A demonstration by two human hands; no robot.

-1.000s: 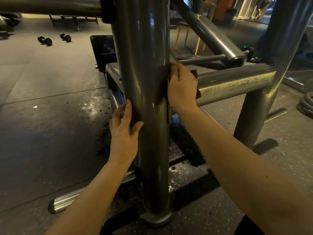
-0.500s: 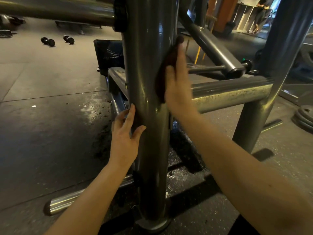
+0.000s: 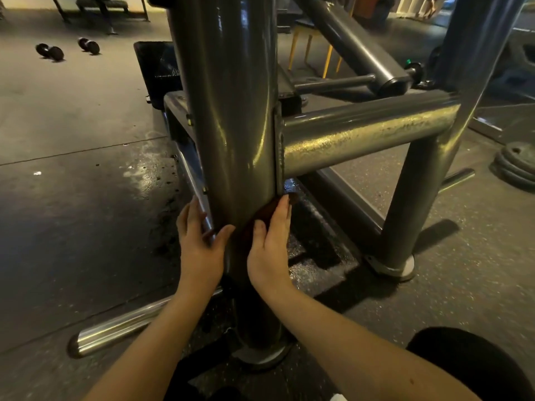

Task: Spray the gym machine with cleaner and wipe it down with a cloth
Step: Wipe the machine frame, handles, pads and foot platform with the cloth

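Dark cloth flat on the machine's grey post.
It lies under the right hand, fingers straight and pressing; left hand spread alongside.

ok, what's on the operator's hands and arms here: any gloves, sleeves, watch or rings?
Nothing worn that shows. The left hand and right hand are bare: no gloves, no rings visible. The left forearm and right forearm are bare to the frame's edge, with no sleeve, watch or band. The only clothing in view is a black garment at lower right.
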